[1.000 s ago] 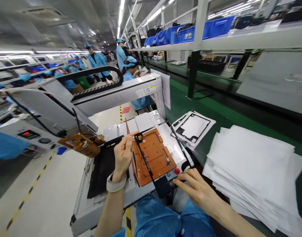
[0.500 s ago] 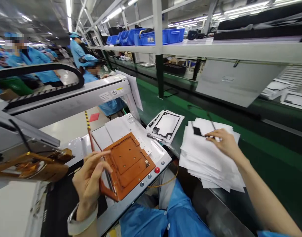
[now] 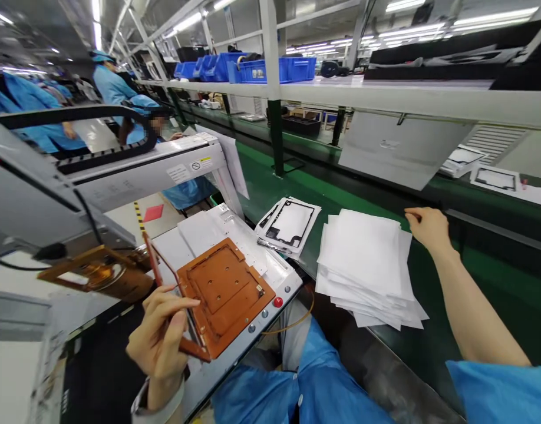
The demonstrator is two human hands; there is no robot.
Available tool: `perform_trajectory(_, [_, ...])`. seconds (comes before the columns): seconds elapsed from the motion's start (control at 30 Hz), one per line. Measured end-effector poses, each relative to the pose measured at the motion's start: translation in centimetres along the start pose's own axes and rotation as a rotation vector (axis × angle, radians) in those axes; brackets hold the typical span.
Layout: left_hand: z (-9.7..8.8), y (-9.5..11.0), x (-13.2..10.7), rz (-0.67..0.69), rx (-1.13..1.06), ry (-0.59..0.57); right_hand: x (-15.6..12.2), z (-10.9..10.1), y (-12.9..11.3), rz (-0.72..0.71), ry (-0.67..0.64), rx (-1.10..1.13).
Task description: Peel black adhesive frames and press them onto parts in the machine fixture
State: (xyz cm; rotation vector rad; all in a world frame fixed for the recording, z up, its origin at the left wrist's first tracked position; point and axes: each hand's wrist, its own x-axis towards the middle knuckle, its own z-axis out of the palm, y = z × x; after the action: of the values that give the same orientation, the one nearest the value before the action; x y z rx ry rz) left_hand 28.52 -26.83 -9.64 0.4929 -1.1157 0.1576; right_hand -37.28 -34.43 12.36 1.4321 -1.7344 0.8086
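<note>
Orange fixture plate lies on the white machine bed, with the left hand just beside its lower-left edge, fingers pinched closed on a thin brown strip. Right of the plate, past a stack of white sheets, the right hand rests empty on the green conveyor belt, fingers loosely open

Blue plastic bins in a row on a long white metal shelf, 12 o'clock. Green-topped counter running toward 1 o'clock. Standing co-worker in blue smock and cap, 11 o'clock, behind a white metal gantry frame. Red square floor marker at 10 o'clock.
</note>
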Motion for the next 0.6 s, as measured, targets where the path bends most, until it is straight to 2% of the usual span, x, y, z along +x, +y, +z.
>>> perform_trajectory(0.03, [0.3, -0.2, 0.0, 0.035, 0.005, 0.004, 0.2, 0.2, -4.4, -0.044, -0.036, 0.037])
perform_trajectory(0.07, [0.7, -0.4, -0.1, 0.054, 0.009, -0.003, 0.1, 0.4, -9.3, -0.106, -0.132, 0.099])
perform_trajectory(0.17, [1.4, -0.9, -0.4, 0.087, 0.019, -0.043, -1.7, 1.1, -24.3, -0.285, -0.551, 0.192])
perform_trajectory(0.23, [1.9, -1.1, -0.5, 0.102, 0.035, -0.078, -3.4, 2.0, -32.1, -0.389, -0.709, 0.189])
perform_trajectory(0.27, [2.1, -1.1, -0.6, 0.103, 0.050, -0.090, -4.2, 2.6, -34.9, -0.419, -0.772, 0.175])
perform_trajectory(0.33, [2.4, -1.0, -0.6, 0.101, 0.080, -0.103, -5.4, 3.9, -38.3, -0.432, -0.843, 0.130])
perform_trajectory(0.4, [2.4, -0.9, -0.6, 0.099, 0.093, -0.097, -5.7, 4.8, -39.5, -0.409, -0.865, 0.087])
perform_trajectory(0.5, [2.2, -0.5, -0.5, 0.106, 0.089, -0.073, -5.3, 5.0, -39.5, -0.370, -0.854, 0.098])
perform_trajectory(0.6, [2.0, -0.3, -0.5, 0.109, 0.091, -0.044, -5.3, 4.5, -38.3, -0.361, -0.803, 0.164])
